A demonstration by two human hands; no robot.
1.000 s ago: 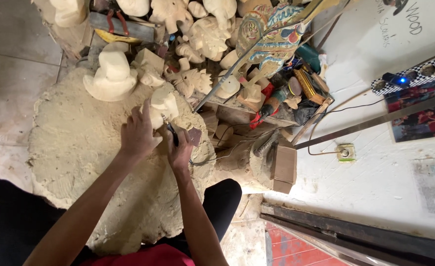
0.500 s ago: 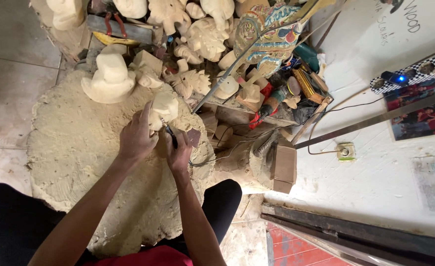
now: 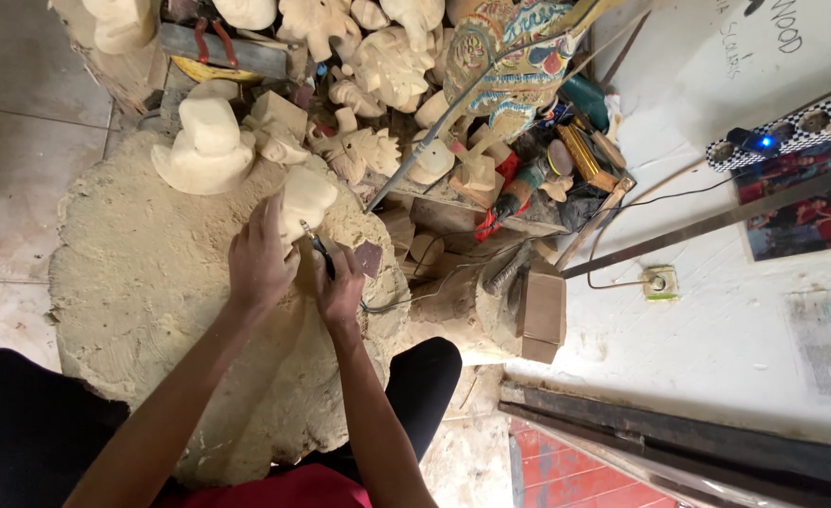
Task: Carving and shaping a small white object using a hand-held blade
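My left hand (image 3: 259,261) grips a pale unfinished wood carving (image 3: 306,196) that rests on a mound of sawdust (image 3: 143,282). My right hand (image 3: 341,289) holds a thin dark rotary carving tool (image 3: 320,246), its tip against the carving's right side. A thin cable (image 3: 406,297) runs from the tool to the right. Both forearms reach up from the bottom of the view, over my black-trousered legs.
Several pale wooden carvings (image 3: 210,141) are piled beyond the mound, with a painted carved figure (image 3: 512,66) and hand tools (image 3: 585,150). A wooden block (image 3: 540,315) stands to the right. A white wall with a socket (image 3: 660,281) and metal bar (image 3: 717,221) fills the right side.
Both hands and the carving have stayed nearly in place; the tool tip shifted slightly along the carving's side.
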